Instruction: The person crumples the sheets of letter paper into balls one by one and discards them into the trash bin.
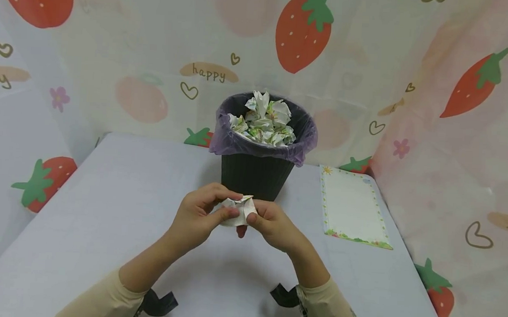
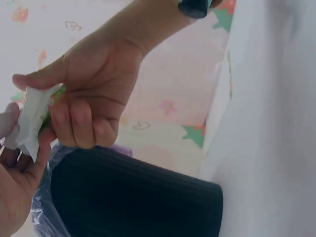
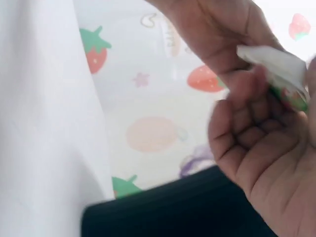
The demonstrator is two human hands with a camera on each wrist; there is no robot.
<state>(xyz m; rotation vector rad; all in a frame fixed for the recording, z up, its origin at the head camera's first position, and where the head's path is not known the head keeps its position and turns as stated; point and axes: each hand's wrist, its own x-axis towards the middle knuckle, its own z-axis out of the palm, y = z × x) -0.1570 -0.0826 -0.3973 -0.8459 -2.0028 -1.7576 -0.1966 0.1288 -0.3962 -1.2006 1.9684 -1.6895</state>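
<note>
Both hands hold a small folded, creased piece of paper (image 1: 245, 210) in front of the trash can. My left hand (image 1: 198, 215) pinches its left side, thumb on the near face. The right hand (image 1: 276, 225) grips the other side between thumb and curled fingers. In the left wrist view the paper (image 2: 32, 116) shows white with a green printed edge. The right wrist view shows the same paper (image 3: 279, 64) with a coloured print on its underside; the fingers hide part of it.
Behind the hands stands a black trash can (image 1: 255, 175) with a purple liner (image 1: 254, 150), heaped with crumpled paper (image 1: 266, 119). A sheet of paper with a decorated border (image 1: 354, 208) lies at the right of the white table (image 1: 107, 209). Strawberry-print sheeting (image 1: 156, 45) surrounds the table.
</note>
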